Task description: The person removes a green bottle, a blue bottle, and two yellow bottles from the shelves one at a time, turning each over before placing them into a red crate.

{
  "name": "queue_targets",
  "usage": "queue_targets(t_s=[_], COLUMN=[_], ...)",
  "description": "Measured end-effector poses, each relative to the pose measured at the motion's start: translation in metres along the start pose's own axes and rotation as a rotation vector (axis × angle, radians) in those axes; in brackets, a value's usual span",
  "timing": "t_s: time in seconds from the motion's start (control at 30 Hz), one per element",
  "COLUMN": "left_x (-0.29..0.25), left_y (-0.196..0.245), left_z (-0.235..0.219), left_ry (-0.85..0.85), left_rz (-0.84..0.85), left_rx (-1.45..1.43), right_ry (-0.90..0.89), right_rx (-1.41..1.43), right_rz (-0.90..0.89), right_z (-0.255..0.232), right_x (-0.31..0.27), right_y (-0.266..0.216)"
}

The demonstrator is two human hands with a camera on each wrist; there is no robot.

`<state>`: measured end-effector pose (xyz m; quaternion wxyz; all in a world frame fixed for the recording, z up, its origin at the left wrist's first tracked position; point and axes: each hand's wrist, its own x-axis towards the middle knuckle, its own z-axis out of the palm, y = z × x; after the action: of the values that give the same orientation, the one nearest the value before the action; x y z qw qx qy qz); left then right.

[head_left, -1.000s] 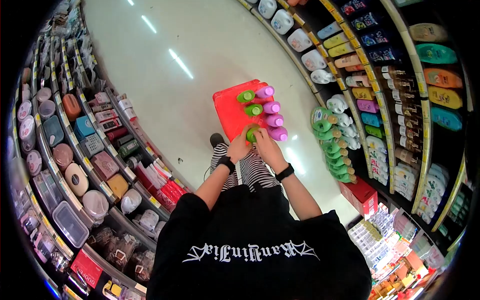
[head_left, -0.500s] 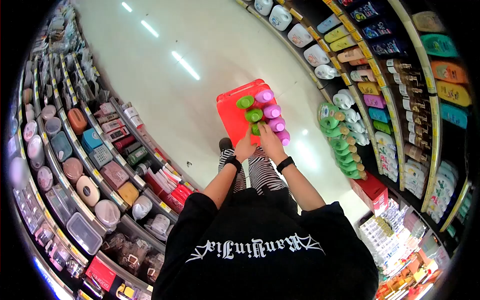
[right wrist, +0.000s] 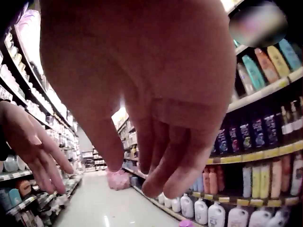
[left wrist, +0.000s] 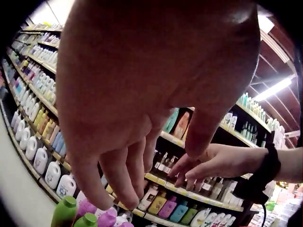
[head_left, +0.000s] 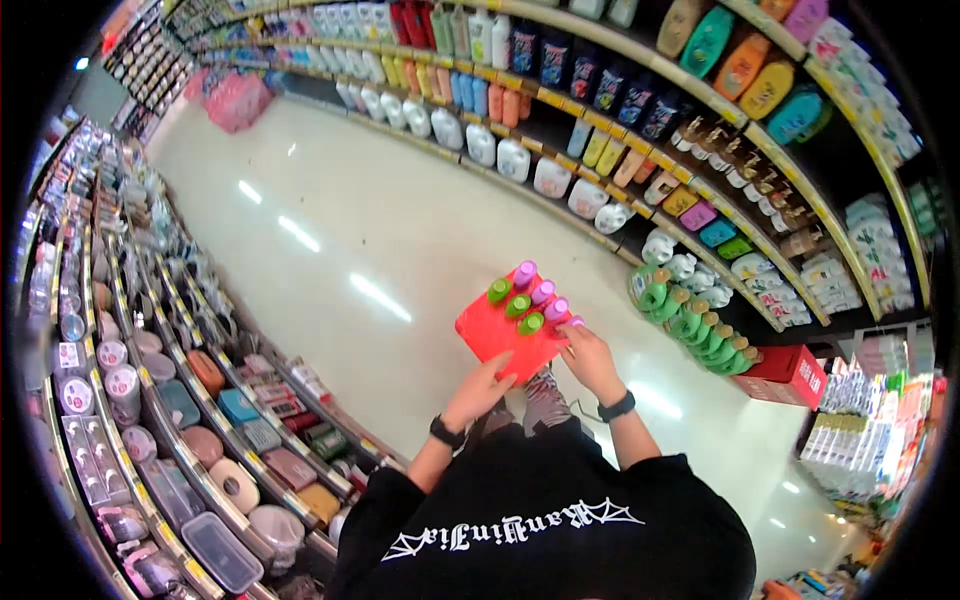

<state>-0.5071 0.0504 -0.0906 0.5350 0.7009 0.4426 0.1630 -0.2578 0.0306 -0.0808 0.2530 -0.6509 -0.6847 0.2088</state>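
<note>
Three green bottles (head_left: 517, 306) stand in a row on a red surface (head_left: 487, 331), beside a row of several purple bottles (head_left: 543, 292). My left hand (head_left: 480, 391) is at the near left edge of the red surface, fingers extended and holding nothing. By the nearest purple bottle is my right hand (head_left: 592, 362), its fingers loosely bent; whether it touches the bottle is unclear. In the left wrist view, green caps (left wrist: 70, 201) and purple bottles (left wrist: 108, 218) show below the left hand (left wrist: 118, 104). Only a purple cap (right wrist: 185, 223) shows below the right hand (right wrist: 147, 94).
Shelves of bottles (head_left: 510, 160) line the far and right side. Green jugs (head_left: 690, 318) and a red box (head_left: 785, 375) stand on the floor at right. Containers fill the left shelves (head_left: 190, 430). A pink bundle (head_left: 236, 100) lies down the aisle.
Both hands have left the nearest green bottle and moved apart, left hand to the left edge, right hand toward the nearest purple bottle. The head view has tilted up along the aisle.
</note>
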Motion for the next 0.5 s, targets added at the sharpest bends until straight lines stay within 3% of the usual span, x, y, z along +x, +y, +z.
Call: queue_targets(t_s=[0.1,0.23,0.33,0.5], left_x=[-0.047,-0.091,-0.108,-0.108], left_y=[0.003,-0.010,0.003,0.044], left_z=[-0.019,-0.027,-0.030,-0.016], left_ry=[0.012,0.010,-0.006,-0.096], left_rz=[0.056,0.021,-0.004,0.063], left_rx=[0.012,-0.065,-0.019,0.017], right_ry=[0.054,0.231,0.271,0.441], right_rx=[0.045,0.120,0.119,0.055], right_rz=[0.160,0.214,0.274,0.303], right_z=[-0.006,-0.007,-0.027,-0.043], right_x=[-0.036,-0.084,-0.110,-0.151], right_y=[-0.024,-0.048,-0.070,-0.064])
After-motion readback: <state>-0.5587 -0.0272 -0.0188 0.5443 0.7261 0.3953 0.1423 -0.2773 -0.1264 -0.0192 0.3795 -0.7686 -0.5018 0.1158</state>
